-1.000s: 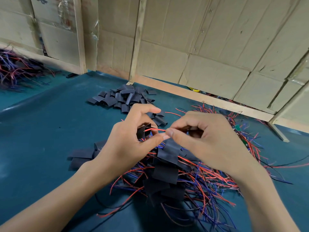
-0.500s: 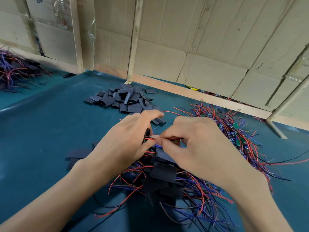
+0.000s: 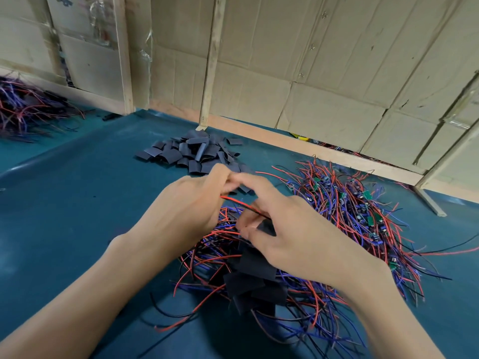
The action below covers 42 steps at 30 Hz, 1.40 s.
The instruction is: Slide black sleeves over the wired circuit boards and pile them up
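My left hand (image 3: 186, 211) and my right hand (image 3: 285, 229) meet over the table centre. Between them runs a red and black wire pair (image 3: 241, 204); the left fingers pinch its far end. My right hand's thumb and fingers pinch a black sleeve (image 3: 265, 226) with the wires entering it; the board inside is hidden. Below the hands lies a pile of sleeved boards (image 3: 248, 278) with red, blue and black wires. A heap of empty black sleeves (image 3: 191, 154) sits behind the hands. Bare green circuit boards with wires (image 3: 363, 211) lie to the right.
The green table mat (image 3: 64, 203) spreads to the left. A cardboard and wood-strip wall (image 3: 285, 73) closes the back. Another bundle of wired parts (image 3: 23, 110) lies at the far left. A wooden strip (image 3: 430, 203) rests on the mat at the right.
Both hands have dropped lower toward the sleeved pile. The right hand has drawn the sleeve down and right, and the wire pair now stretches out between the hands.
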{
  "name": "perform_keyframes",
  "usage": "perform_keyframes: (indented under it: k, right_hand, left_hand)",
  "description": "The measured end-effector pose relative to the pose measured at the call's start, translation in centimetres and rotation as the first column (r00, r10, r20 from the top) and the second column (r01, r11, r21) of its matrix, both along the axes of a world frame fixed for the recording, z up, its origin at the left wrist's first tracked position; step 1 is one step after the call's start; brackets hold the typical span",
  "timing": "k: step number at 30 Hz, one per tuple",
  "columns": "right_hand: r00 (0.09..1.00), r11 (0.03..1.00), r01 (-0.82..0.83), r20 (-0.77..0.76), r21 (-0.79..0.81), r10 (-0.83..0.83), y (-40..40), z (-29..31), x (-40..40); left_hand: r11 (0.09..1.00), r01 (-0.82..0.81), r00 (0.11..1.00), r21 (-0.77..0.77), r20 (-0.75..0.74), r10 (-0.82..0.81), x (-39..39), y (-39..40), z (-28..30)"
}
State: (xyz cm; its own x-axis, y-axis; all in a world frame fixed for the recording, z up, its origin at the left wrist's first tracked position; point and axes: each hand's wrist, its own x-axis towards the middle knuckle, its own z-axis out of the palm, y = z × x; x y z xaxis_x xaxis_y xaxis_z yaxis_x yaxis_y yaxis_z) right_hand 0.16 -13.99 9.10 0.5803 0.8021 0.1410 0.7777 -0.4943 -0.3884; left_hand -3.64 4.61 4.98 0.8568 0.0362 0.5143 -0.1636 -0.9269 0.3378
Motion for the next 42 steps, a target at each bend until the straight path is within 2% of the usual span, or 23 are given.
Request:
perform_keyframes:
  k: [5,8,12,16,19,23,28,36,42]
  right_hand:
    - [0.988,0.982,0.152,-0.016,0.109,-0.151,-1.3,0.3,1.8]
    - [0.958,0.926,0.279,-0.135,0.256,-0.251,-2.8,1.1,2.4]
    - [0.914,0.877,0.281,-0.387,0.390,-0.121,-3.8,2.1,2.4]
    - [0.918,0.875,0.244,-0.390,0.418,-0.069,-3.6,2.0,2.3]
    - [0.869,0.836,0.254,-0.495,0.487,0.025,-3.1,1.8,2.2]
    - [0.889,0.824,0.197,-0.451,0.531,0.079,-3.2,1.9,2.1]
    - [0.930,0.883,0.091,-0.356,0.461,0.090,-3.4,2.4,1.7]
    - [0.932,0.872,0.136,-0.359,0.470,0.048,-3.4,2.4,1.4]
    - [0.967,0.897,0.151,-0.250,0.415,-0.047,-1.2,1.1,0.6]
  left_hand:
    - [0.996,-0.030,1.000,-0.090,-0.011,0.030,0.2,0.9,-0.2]
    - [0.995,-0.029,0.999,-0.101,-0.044,0.025,0.3,1.2,-0.3]
    - [0.996,-0.008,0.999,-0.093,-0.046,0.004,0.7,1.3,-0.5]
    - [0.997,-0.013,1.000,-0.077,-0.029,0.011,0.7,1.2,-0.6]
    - [0.998,-0.016,1.000,-0.062,0.008,0.016,0.7,1.2,-0.6]
    - [1.000,-0.002,0.998,0.005,0.058,0.002,0.6,1.3,-0.6]
    - [0.997,-0.018,0.997,0.079,0.072,0.012,0.8,1.2,-0.9]
    - [0.991,0.042,0.997,0.124,0.063,-0.050,1.1,1.3,-1.1]
    - [0.991,0.106,0.984,0.077,0.135,-0.115,0.6,0.3,-0.9]
